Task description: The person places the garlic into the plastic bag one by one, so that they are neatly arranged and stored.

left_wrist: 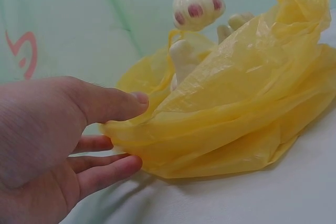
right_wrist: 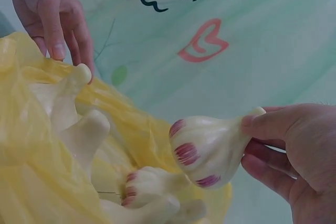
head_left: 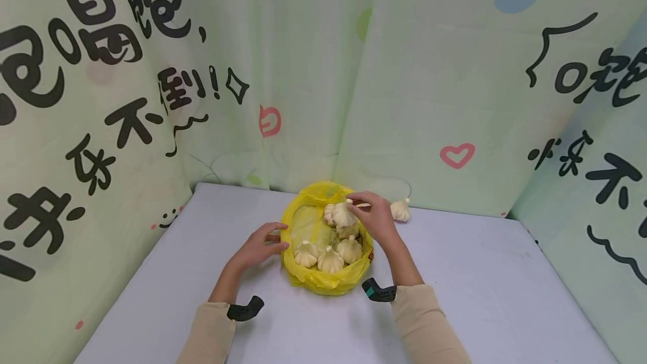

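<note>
A yellow plastic bag [head_left: 323, 285] sits rolled open on the table, with several white garlic bulbs [head_left: 331, 261] inside it. My right hand [head_left: 376, 218] pinches one garlic bulb [right_wrist: 207, 148] by its stem, thumb against fingers, and holds it above the bag's far right part. Purple patches mark the underside of that bulb. At the bag's left edge my left hand [head_left: 260, 246] rests with its fingers [left_wrist: 110, 174] fairly straight, touching the yellow plastic from outside. Its thumb lies over the rim.
Another garlic bulb [head_left: 401, 210] lies on the table behind my right hand, near the back edge. The white table [head_left: 480, 285] meets a pale green printed curtain [head_left: 404, 100] at the back and sides.
</note>
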Available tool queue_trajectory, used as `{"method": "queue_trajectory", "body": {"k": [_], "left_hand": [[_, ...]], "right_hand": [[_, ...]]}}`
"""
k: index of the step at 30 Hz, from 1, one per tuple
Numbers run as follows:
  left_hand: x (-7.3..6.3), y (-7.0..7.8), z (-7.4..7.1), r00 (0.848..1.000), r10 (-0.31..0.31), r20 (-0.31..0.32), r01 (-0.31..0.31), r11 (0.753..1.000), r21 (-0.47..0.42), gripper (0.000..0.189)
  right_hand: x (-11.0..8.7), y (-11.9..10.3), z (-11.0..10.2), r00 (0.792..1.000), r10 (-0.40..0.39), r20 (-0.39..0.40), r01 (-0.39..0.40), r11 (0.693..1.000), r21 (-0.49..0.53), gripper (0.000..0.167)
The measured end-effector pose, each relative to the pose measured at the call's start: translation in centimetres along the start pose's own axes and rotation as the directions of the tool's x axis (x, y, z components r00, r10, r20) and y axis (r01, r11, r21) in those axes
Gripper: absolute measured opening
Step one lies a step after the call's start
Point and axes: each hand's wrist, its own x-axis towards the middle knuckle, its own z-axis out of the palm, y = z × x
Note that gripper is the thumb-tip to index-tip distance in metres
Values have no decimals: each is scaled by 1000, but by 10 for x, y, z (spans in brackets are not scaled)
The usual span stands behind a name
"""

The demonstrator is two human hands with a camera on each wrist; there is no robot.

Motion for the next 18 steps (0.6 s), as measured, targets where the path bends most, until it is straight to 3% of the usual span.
{"method": "queue_trajectory", "body": {"k": [18], "left_hand": [[1, 2, 1, 1000, 6, -5, -6, 1000, -3, 50]], "right_hand": [[2, -11, 25, 999, 11, 48, -13, 999, 41, 24]]}}
